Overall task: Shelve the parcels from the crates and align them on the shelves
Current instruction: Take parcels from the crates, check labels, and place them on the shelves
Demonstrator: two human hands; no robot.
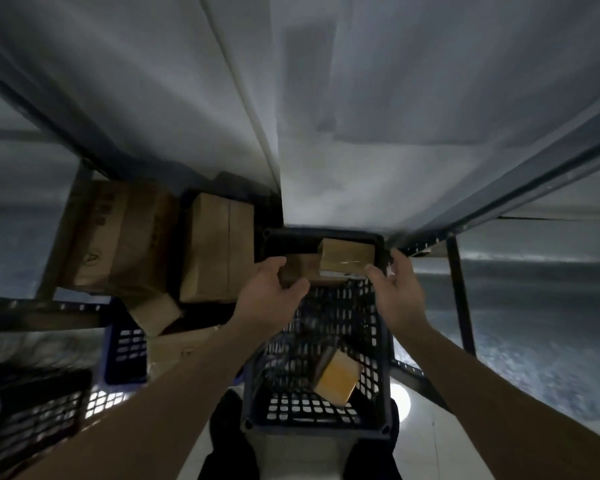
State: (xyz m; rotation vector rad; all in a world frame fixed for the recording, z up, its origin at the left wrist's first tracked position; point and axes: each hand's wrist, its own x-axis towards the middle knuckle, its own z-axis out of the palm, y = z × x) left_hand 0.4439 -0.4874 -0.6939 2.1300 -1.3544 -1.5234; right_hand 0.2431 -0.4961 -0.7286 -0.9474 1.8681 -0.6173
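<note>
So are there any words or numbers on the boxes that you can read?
None can be read.
Big box: dark print down its side and a round mark below, too blurred to read.
Yellow box in the crate: no print shows.
Boxes at the hands: pale tape only, no legible text.

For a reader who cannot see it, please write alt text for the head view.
Two bare hands, left hand and right hand, reach into a dark plastic crate toward cardboard parcels at its far end. A yellowish parcel lies nearer; larger cardboard boxes sit left, under a metal shelf.
</note>
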